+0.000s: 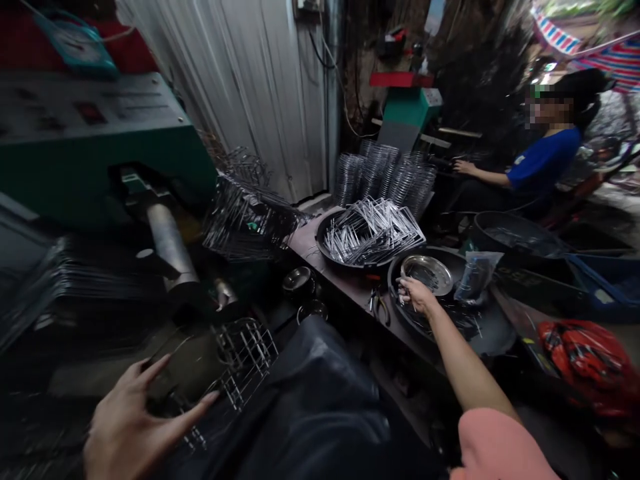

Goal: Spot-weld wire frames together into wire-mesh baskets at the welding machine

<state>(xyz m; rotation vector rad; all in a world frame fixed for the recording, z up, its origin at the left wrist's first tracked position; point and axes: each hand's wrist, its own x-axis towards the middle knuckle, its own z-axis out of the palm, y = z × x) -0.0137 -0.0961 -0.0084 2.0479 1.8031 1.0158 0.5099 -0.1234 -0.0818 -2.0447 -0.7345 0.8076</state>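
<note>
My left hand is at the lower left with thumb and fingers spread wide. Beside its fingertips is a metal wire grid with a curved wire loop; I cannot tell whether the hand touches it. My right hand reaches out over a large black basin, its fingers pinched together at the edge of a round steel dish. What the pinch holds is too small to make out. Thin wire pieces lie in the dish and the basin, and a clear plastic bag stands next to the dish.
Pliers lie on the bench beside a black pan heaped with bent wire frames. A green machine with a metal cylinder stands close on the left. Stacked wire frames rise behind. A person in blue sits at the right.
</note>
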